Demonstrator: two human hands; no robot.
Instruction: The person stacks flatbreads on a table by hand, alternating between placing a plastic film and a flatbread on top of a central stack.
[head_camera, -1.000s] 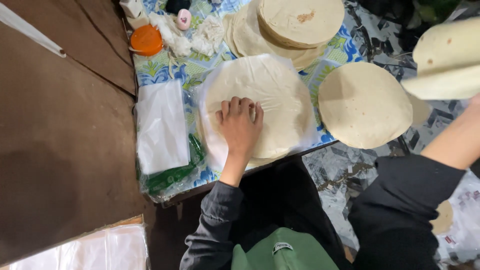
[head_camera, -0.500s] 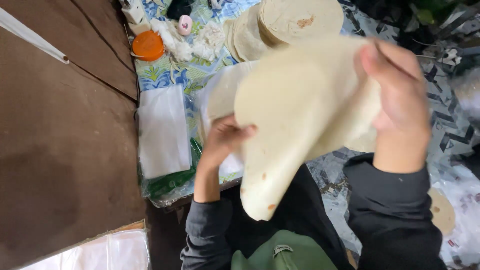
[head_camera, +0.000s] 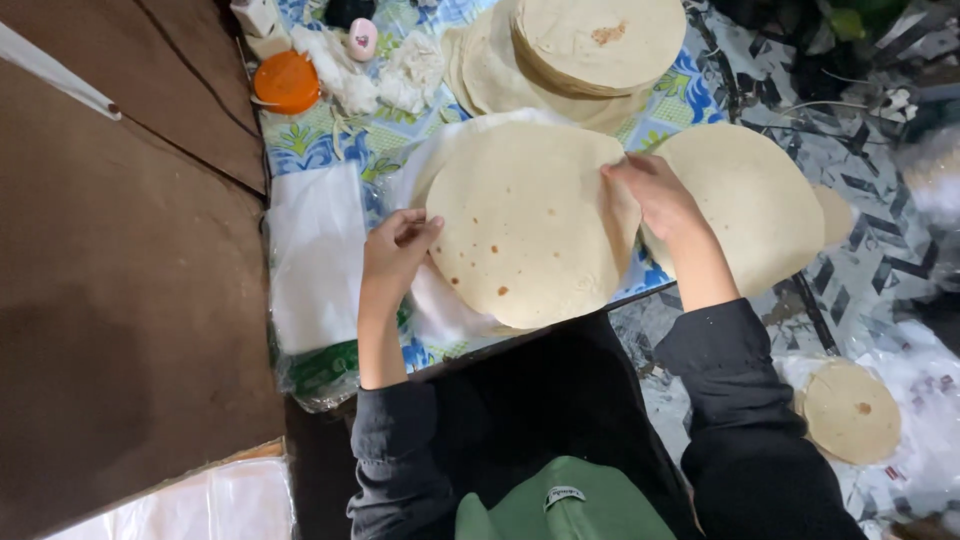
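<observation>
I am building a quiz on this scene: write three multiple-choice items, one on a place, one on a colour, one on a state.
1. Where does the orange lid lie?
A. at the far left of the patterned tablecloth
B. on the flatbread stack
C. on the floor

2. What colour are the person's sleeves?
A. white
B. dark
C. red

3. How is the spotted flatbread held?
A. rolled in one fist
B. untouched
C. flat, a hand at each edge

Answers: 1 A, it sits near the cloth's far left corner. 2 B, both forearms wear dark fabric. 3 C, the left hand and right hand each touch an edge of it.
</observation>
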